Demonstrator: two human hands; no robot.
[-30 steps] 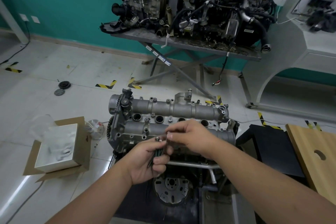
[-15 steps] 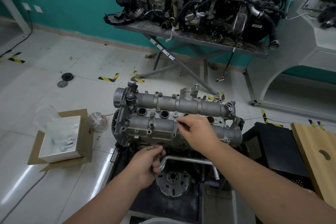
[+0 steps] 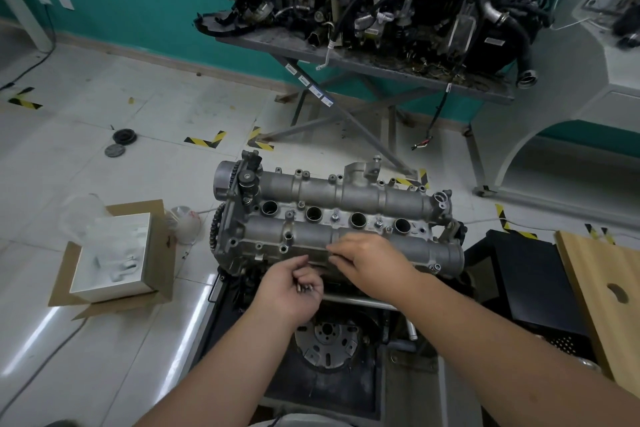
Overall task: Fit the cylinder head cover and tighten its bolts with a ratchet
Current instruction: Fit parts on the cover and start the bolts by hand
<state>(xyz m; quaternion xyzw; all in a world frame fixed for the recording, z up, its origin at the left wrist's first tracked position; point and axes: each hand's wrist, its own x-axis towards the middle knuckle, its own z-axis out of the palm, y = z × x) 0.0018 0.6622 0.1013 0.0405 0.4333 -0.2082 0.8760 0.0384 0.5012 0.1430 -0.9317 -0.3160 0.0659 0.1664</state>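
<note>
Now right hand point(image 3: 369, 262) back from the cylinder head cover point(image 3: 332, 218), fingertips pinching at the bolts point(image 3: 304, 288) cupped in curled left hand point(image 3: 294, 291). Two bolts seated; more to place.

My 2 hands, left point(image 3: 291, 291) w/ several bolts point(image 3: 304, 288), exact no. unclear, right point(image 3: 370, 263), 1 cyl head cover point(image 3: 311, 215), 4 plug wells point(image 3: 313, 213), 2 discs point(image 3: 119, 142) on floor, 1 white box point(image 3: 114, 253), 1 wooden board point(image 3: 606, 288)
</note>
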